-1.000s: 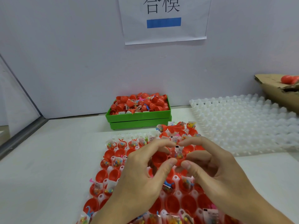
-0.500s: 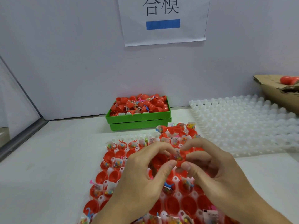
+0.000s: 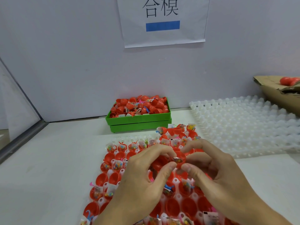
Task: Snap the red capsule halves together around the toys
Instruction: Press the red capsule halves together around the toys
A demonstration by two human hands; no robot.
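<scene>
My left hand (image 3: 142,179) pinches an empty red capsule half (image 3: 159,162) between thumb and forefinger. Right beside it my right hand (image 3: 215,172) pinches the other red half (image 3: 181,157), which has a small bagged toy (image 3: 177,159) sticking out. The two halves face each other, almost touching, just above the white holder tray (image 3: 112,172). That tray carries many open red halves, several with bagged toys in them. Its near part is hidden under my hands.
A green bin (image 3: 139,119) heaped with red halves and toys stands at the back by the wall. An empty white tray (image 3: 243,124) lies to the right. A cardboard box (image 3: 279,93) with red capsules (image 3: 289,81) sits at the far right.
My hands have drawn the two halves closer together, and the bagged toy now sits tucked further into the right half. Both hands stay over the same spot on the tray.
</scene>
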